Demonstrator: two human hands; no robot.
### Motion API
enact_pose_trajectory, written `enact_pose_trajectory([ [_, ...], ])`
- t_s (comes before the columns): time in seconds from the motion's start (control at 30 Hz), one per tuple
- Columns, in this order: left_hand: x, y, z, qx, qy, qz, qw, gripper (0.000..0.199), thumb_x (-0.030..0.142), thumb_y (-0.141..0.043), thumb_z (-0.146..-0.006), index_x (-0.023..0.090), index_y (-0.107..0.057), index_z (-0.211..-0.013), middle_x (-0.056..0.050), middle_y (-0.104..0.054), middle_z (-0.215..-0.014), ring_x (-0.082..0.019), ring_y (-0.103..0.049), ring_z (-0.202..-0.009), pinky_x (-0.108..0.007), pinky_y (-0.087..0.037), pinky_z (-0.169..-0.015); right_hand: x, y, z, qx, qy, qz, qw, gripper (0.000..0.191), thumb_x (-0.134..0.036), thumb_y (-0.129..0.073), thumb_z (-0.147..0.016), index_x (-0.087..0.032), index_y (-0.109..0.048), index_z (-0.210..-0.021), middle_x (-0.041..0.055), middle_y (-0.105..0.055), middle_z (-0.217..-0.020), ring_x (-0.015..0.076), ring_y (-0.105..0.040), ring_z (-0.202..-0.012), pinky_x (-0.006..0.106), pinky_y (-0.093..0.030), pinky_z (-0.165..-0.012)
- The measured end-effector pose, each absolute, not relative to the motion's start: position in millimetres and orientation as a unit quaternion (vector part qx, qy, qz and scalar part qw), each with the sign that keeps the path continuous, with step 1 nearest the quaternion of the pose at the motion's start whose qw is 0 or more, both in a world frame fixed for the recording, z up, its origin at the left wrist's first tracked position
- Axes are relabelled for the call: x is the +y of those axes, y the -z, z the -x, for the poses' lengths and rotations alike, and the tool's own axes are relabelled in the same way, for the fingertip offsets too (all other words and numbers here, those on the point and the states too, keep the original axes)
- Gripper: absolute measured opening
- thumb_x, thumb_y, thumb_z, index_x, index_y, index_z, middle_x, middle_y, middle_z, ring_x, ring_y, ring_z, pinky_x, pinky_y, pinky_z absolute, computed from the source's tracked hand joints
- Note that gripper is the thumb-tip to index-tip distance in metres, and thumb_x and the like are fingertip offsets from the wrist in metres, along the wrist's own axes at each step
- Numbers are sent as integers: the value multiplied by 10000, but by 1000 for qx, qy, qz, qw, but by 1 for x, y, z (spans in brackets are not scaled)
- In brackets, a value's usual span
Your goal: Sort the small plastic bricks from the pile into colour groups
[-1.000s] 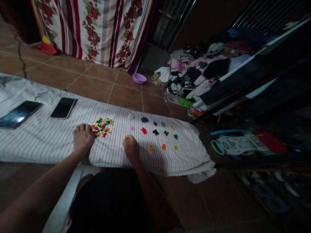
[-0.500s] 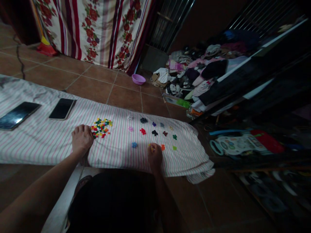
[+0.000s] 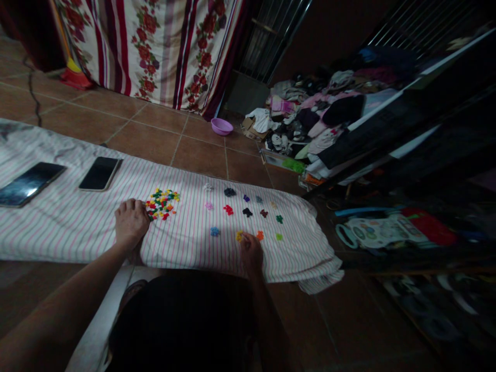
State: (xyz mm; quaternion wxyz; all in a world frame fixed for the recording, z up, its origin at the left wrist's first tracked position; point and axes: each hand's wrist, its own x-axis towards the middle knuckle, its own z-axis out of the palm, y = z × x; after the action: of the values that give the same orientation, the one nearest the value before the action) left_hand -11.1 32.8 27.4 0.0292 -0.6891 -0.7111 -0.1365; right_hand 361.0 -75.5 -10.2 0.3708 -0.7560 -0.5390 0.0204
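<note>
A heap of mixed small pieces [image 3: 163, 204], red, yellow, green and orange, lies on the striped cloth [image 3: 182, 243]. Against its left side rests my left hand [image 3: 132, 222], fingers lying flat on the cloth. My right hand [image 3: 251, 249] touches the small yellow pile [image 3: 239, 236] with its fingertips; whether it holds a piece is too small to tell. Several single-colour piles surround it, among them an orange pile [image 3: 260, 235], a blue pile [image 3: 214, 231], a red pile [image 3: 228, 210], a black pile [image 3: 247, 212] and a lime pile [image 3: 279, 237].
Two phones, one dark phone [image 3: 99, 173] and one larger device [image 3: 31, 184], lie on the cloth at the left. Beyond the cloth's far edge are a purple basin [image 3: 221, 126] and a heap of clothes [image 3: 310, 113]. A toy board [image 3: 387, 229] lies at the right.
My right hand has shifted slightly right and toward me, showing more of the yellow pile. My left hand stays beside the mixed heap.
</note>
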Motion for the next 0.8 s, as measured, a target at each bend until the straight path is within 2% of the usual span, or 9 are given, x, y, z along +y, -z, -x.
enact_pose_trajectory([
  [0.13,32,-26,11,-710,142,689,32,330,287,-294,-922,108,-537,-1054,-189,-542,-1093,-323,-463,-1043,-419,-362,-807,-78,13,-368,-575,-47,728,370,376,-373,-470,-826,-155,-626,-1090,139,-641,-1050,220,-617,-846,378,-517,-768],
  [0.3,33,-24,12,-710,152,687,20,320,271,-290,-914,131,-539,-1059,-183,-540,-1088,-318,-461,-1054,-425,-360,-824,-74,15,-378,-652,8,692,310,424,-411,-520,-847,-182,-601,-1194,138,-610,-1188,272,-541,-1090,482,-438,-935],
  [0.43,33,-24,12,-713,152,684,8,329,270,-290,-907,131,-554,-1045,-169,-539,-1086,-307,-460,-1049,-415,-363,-830,-64,18,-377,-691,33,665,282,401,-449,-500,-889,-183,-646,-1151,134,-621,-1195,278,-505,-1124,491,-399,-964],
  [0.8,37,-20,12,-721,144,677,18,337,262,-267,-924,142,-559,-1040,-147,-547,-1106,-292,-474,-1026,-403,-368,-843,-54,23,-373,-701,57,646,295,300,-409,-444,-925,-209,-656,-999,111,-656,-1061,251,-572,-1013,438,-444,-888],
])
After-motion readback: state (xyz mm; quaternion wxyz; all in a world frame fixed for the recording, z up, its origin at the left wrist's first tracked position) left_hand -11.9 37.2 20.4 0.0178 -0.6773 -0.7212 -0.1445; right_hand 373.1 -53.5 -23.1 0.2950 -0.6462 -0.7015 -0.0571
